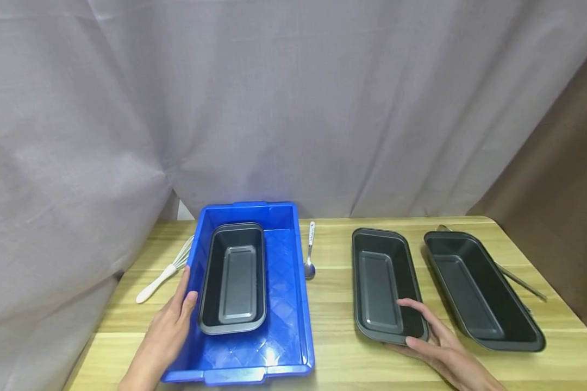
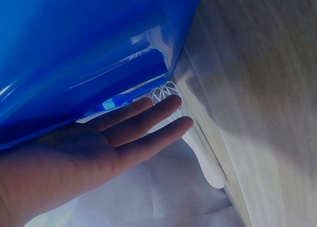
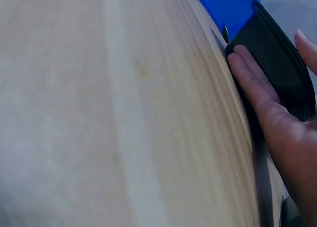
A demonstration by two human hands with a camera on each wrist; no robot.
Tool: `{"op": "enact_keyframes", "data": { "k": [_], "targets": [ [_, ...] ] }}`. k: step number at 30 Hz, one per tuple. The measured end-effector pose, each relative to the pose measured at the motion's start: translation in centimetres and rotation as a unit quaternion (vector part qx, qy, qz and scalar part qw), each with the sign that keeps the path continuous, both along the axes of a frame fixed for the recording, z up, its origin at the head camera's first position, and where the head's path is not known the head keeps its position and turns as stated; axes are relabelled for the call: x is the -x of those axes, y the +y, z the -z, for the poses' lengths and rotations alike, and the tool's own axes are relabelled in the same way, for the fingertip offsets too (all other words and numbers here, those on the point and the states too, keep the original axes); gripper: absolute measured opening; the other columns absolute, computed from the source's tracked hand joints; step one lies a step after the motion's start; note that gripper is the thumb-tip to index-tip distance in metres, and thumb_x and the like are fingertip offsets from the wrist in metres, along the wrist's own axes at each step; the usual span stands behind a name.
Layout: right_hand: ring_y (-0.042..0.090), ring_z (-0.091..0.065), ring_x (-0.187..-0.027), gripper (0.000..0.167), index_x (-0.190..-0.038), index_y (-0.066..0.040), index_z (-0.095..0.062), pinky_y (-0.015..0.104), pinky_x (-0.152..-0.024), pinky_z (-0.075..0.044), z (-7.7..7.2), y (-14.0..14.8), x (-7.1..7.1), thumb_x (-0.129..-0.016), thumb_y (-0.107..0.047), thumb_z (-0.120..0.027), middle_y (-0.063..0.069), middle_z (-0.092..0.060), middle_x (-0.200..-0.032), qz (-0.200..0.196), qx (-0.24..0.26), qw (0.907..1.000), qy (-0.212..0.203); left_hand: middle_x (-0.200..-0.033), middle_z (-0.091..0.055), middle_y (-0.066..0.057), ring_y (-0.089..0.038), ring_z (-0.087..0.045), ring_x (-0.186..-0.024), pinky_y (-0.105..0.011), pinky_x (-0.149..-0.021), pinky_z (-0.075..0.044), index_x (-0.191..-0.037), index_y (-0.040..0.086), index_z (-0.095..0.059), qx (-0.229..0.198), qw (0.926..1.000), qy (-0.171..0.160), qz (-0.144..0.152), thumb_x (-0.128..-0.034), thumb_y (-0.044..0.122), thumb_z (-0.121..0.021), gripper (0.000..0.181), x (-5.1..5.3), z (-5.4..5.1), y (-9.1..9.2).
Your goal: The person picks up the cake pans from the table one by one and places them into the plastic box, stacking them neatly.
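A blue plastic bin (image 1: 282,326) stands on the table with a dark loaf pan (image 1: 239,285) inside, toward its left. My left hand (image 1: 168,326) holds the bin's left rim, the thumb over the edge. Three fairly straight fingers (image 2: 143,125) lie outside the wall in the left wrist view. To the right, my right hand (image 1: 437,342) grips a second loaf pan (image 1: 379,288) at its near right corner. The thumb is at the rim and a finger reaches inside. In the right wrist view, other fingers (image 3: 255,81) lie against its outer wall.
A third loaf pan (image 1: 474,293) sits at the far right, partly hiding a thin metal utensil (image 1: 520,281). Left of the bin lies a whisk with a white handle (image 1: 156,283). A spoon (image 1: 310,255) lies right of the bin. Grey curtain (image 1: 293,108) hangs behind the table.
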State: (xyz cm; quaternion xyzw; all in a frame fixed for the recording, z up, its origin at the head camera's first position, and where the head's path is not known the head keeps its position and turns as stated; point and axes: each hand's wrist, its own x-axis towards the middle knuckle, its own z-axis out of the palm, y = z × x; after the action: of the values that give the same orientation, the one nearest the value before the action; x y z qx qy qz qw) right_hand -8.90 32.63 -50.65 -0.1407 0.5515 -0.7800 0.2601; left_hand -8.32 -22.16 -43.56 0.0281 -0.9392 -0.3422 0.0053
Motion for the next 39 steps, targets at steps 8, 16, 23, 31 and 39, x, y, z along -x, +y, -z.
{"op": "enact_keyframes", "data": {
  "k": [8, 16, 23, 31, 39],
  "targets": [
    [-0.001, -0.056, -0.132, 0.054, -0.167, -0.015, -0.032, 0.027, -0.106, -0.057, -0.8, -0.1, -0.2, -0.116, -0.004, -0.048, 0.007, -0.010, -0.161, 0.050, -0.154, 0.9866, 0.021, -0.169, -0.037, -0.032, -0.061, -0.044, -0.149, -0.077, -0.118, -0.038, -0.178, 0.017, -0.012, 0.002, 1.0000, -0.002, 0.001, -0.1220, 0.039, -0.030, 0.063, 0.1, 0.1, 0.0],
    [-0.011, -0.040, -0.139, 0.063, -0.168, -0.011, -0.028, 0.017, -0.103, -0.050, -2.1, -0.9, -0.2, -0.112, -0.010, -0.058, 0.011, -0.009, -0.173, 0.074, -0.225, 0.9700, 0.052, -0.169, -0.036, -0.032, -0.061, -0.043, -0.150, -0.077, -0.119, -0.037, -0.178, 0.017, -0.012, -0.002, 1.0000, -0.007, -0.001, -0.1220, 0.039, -0.030, 0.063, 0.0, 0.0, 0.0],
    [0.017, 0.004, -0.163, 0.071, -0.170, -0.019, -0.030, 0.012, -0.110, -0.034, -4.0, -1.7, -0.4, -0.109, -0.008, -0.064, 0.007, -0.006, -0.179, 0.091, -0.255, 0.9588, 0.086, -0.172, -0.033, -0.031, -0.059, -0.039, -0.154, -0.077, -0.121, -0.035, -0.178, 0.019, -0.010, -0.002, 1.0000, -0.009, 0.001, -0.1221, 0.040, -0.030, 0.063, 0.0, 0.0, 0.0],
    [0.005, -0.053, -0.125, 0.075, -0.172, -0.022, -0.029, 0.014, -0.077, -0.052, -7.8, -3.9, -1.3, -0.108, -0.007, -0.065, 0.008, -0.010, -0.173, 0.081, -0.244, 0.9637, 0.071, -0.176, -0.023, -0.034, -0.061, -0.028, -0.159, -0.084, -0.123, -0.022, -0.178, 0.018, -0.008, 0.025, 0.9995, -0.017, 0.001, -0.1219, 0.041, -0.030, 0.065, 0.2, -0.1, 0.2],
    [-0.002, -0.063, -0.110, 0.079, -0.173, -0.019, -0.028, 0.022, -0.093, -0.059, -10.9, -7.1, -2.0, -0.106, -0.003, -0.066, 0.013, -0.010, -0.175, 0.067, -0.203, 0.9722, 0.095, -0.178, -0.003, -0.037, -0.070, -0.004, -0.159, -0.094, -0.116, 0.001, -0.178, 0.013, -0.010, 0.113, 0.9934, -0.020, -0.005, -0.1196, 0.049, -0.037, 0.073, 0.4, -0.3, 0.5]
  ]
}}
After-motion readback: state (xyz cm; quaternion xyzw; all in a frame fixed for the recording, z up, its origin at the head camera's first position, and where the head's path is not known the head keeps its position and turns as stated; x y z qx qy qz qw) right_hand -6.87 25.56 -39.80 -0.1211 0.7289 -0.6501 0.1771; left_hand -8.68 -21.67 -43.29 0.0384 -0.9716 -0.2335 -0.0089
